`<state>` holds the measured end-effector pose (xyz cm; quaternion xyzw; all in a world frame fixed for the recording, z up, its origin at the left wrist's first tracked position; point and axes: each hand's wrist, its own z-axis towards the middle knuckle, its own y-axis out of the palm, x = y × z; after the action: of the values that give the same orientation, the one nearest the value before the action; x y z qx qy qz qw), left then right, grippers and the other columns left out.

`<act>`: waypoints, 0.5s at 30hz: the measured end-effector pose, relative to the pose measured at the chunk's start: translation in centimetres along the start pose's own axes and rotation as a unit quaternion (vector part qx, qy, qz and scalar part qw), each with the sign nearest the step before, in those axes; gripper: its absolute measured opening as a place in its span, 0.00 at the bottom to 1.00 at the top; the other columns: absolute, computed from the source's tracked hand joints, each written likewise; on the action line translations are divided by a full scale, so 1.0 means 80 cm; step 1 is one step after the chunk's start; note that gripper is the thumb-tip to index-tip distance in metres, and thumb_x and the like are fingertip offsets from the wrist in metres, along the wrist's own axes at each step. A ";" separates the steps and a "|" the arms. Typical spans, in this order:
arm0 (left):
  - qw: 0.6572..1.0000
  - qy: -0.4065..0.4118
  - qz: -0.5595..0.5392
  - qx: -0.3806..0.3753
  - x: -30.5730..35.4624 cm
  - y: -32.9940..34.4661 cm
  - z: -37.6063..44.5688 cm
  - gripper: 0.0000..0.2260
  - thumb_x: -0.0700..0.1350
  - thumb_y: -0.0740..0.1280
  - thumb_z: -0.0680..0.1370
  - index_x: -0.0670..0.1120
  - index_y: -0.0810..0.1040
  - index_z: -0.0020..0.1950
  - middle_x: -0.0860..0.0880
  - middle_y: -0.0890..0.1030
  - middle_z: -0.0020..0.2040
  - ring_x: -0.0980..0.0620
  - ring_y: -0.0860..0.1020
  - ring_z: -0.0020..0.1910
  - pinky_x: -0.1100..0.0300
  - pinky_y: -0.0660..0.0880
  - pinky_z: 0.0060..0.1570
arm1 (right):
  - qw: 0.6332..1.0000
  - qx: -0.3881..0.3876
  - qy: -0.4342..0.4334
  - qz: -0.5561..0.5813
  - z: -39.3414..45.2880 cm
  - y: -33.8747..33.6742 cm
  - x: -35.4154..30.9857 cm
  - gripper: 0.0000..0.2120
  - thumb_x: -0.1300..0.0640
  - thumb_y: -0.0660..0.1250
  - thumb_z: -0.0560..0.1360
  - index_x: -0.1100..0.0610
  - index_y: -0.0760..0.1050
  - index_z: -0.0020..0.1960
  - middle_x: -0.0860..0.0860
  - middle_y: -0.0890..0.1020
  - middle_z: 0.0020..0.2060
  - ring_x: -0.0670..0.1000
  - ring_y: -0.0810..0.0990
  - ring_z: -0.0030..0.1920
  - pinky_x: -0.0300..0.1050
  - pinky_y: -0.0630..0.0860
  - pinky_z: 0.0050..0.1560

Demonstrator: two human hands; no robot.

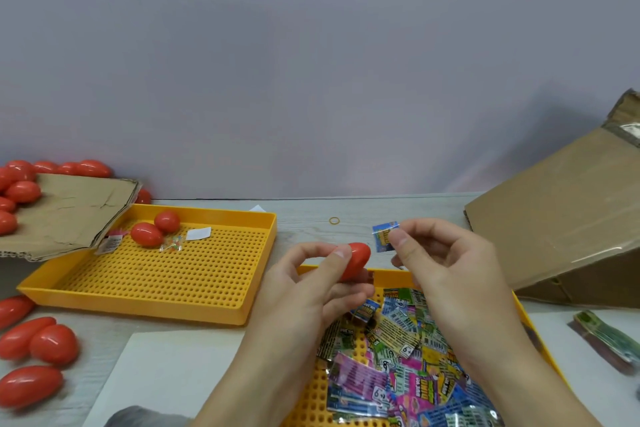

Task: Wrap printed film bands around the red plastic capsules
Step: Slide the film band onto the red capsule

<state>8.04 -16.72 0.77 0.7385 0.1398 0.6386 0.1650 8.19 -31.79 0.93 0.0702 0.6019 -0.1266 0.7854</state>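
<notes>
The left hand (311, 284) gripped a red capsule (356, 262) between thumb and curled fingers, holding it above the far rim of the near yellow tray (533, 322). The capsule was smooth, glossy and egg-shaped, with its rounded end pointing toward the right hand (446, 263). That hand pinched a small printed film band (384, 241) between thumb and forefinger, just beside the capsule and not touching it. The band was a short flattened sleeve, blue at its edges with yellow and green print, and shiny.

The near tray, at the front edge of the desk (311, 215), was perforated and held a loose heap of film bands (398, 364) in pink, blue, yellow and green, printed with barcodes and numbers.

A second yellow tray (207, 288) sat toward the desk's left side, with two red capsules (156, 229) in its far left corner beside a small clear packet (171, 243) and a white slip (198, 233). A torn cardboard flap (69, 211) overlapped that corner, with more red capsules (20, 184) piled on and behind it. Other loose capsules (41, 343) lay at the desk's left edge. A rubber band (334, 220) lay near the back edge, and a cardboard box (561, 218) stood tilted at the right.
</notes>
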 end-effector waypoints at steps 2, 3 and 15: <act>1.000 -0.003 0.007 -0.001 -0.001 0.000 0.001 0.18 0.48 0.75 0.66 0.42 0.78 0.51 0.38 0.86 0.42 0.42 0.85 0.38 0.60 0.82 0.36 | 0.999 -0.034 -0.015 -0.018 -0.002 0.002 -0.002 0.03 0.56 0.72 0.73 0.50 0.82 0.40 0.46 0.85 0.37 0.44 0.83 0.40 0.35 0.78 0.42; 1.000 -0.005 0.007 -0.001 0.000 0.000 0.001 0.18 0.48 0.74 0.66 0.41 0.78 0.51 0.39 0.86 0.43 0.42 0.85 0.38 0.60 0.82 0.36 | 0.999 -0.045 -0.019 -0.020 -0.003 0.002 -0.003 0.04 0.57 0.72 0.73 0.50 0.82 0.40 0.46 0.86 0.37 0.44 0.84 0.40 0.35 0.78 0.43; 0.998 -0.052 -0.002 -0.040 0.001 0.000 -0.002 0.20 0.49 0.73 0.69 0.37 0.78 0.54 0.36 0.84 0.40 0.43 0.83 0.34 0.59 0.81 0.34 | 0.995 -0.085 -0.028 -0.038 -0.006 0.000 -0.006 0.06 0.59 0.71 0.74 0.51 0.83 0.40 0.46 0.85 0.38 0.44 0.83 0.43 0.43 0.79 0.48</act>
<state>7.87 -16.65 0.85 0.7631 0.1073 0.6041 0.2029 7.65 -31.58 1.28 -0.0235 0.5907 -0.1066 0.7995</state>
